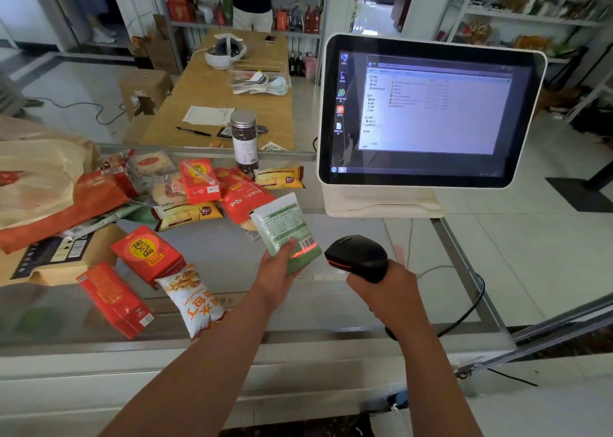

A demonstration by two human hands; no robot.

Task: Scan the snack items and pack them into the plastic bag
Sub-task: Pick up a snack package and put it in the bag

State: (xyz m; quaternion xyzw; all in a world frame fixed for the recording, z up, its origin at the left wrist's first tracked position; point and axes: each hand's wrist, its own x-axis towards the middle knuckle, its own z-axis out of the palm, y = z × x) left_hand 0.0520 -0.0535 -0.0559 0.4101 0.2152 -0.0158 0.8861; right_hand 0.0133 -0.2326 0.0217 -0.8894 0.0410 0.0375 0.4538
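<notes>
My left hand [277,272] grips a green and white snack packet [286,227] by its lower edge, above the glass counter. My right hand [386,290] holds a black barcode scanner [358,257], whose red light falls on the packet's barcode at its lower right corner. Several more snacks lie to the left: red boxes [147,254], an orange and white pouch [190,299], yellow bars [280,177] and red packets [240,196]. A pale plastic bag [36,178] lies crumpled at the far left of the counter.
A white touchscreen till [428,115] stands at the right on the counter, its cable trailing near my right arm. A clear jar [244,141] stands behind the snacks. A brown paper pouch [53,254] lies at the left. Beyond is a wooden table and a person by the shelves.
</notes>
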